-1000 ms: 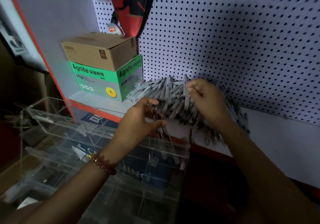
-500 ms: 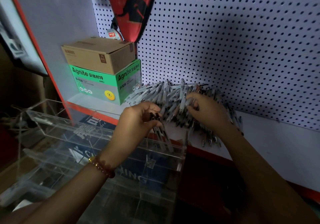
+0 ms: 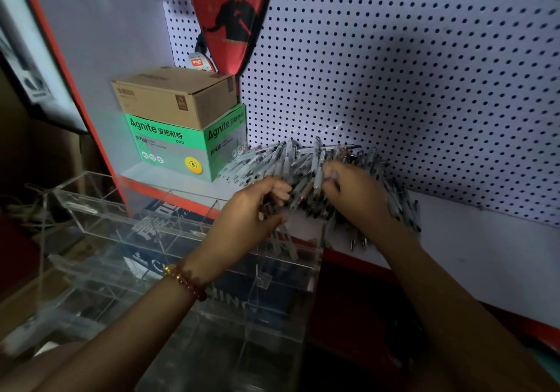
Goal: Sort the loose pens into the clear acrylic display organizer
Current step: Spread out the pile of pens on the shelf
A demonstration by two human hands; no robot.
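A heap of loose grey and black pens (image 3: 291, 161) lies on the white shelf against the pegboard. My left hand (image 3: 251, 213) grips a small bundle of pens (image 3: 283, 240), their ends hanging down over the right end of the clear acrylic organizer (image 3: 91, 210). My right hand (image 3: 354, 191) rests on the heap with its fingers curled round one or two pens at the top. The organizer stands in front of the shelf, below and left of the heap, with several dividers showing.
A brown carton (image 3: 175, 95) is stacked on a green Agnite box (image 3: 169, 146) at the shelf's left end. A red racket cover (image 3: 227, 13) hangs on the pegboard (image 3: 424, 73). The shelf has a red front edge (image 3: 357, 258). White shelf surface (image 3: 485, 255) extends to the right.
My right hand came down from the top of the heap and now grips pens lower on it. My left hand closed on its bundle and moved slightly towards the heap.
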